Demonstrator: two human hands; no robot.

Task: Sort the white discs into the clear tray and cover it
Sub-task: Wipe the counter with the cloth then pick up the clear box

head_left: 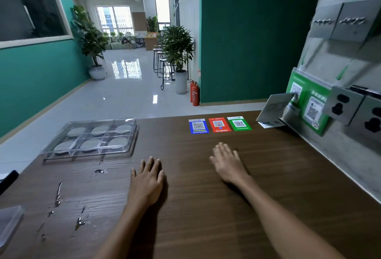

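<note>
A clear plastic tray (132, 133) sits at the far left of the brown wooden counter, with a clear lid lying over it. Several white discs (117, 142) lie inside, one in each compartment. My left hand (147, 180) lies flat on the counter, fingers straight, to the right of and nearer than the tray. My right hand (227, 162) also rests flat on the wood, further right. Neither hand holds anything or touches the tray.
Three QR code cards (219, 124) in blue, red and green lie at the far edge. A metal stand (276, 108) and wall sockets (350, 106) are at the right. Water drops (80, 220) mark the counter at left. A clear box corner (9, 223) shows at the left edge.
</note>
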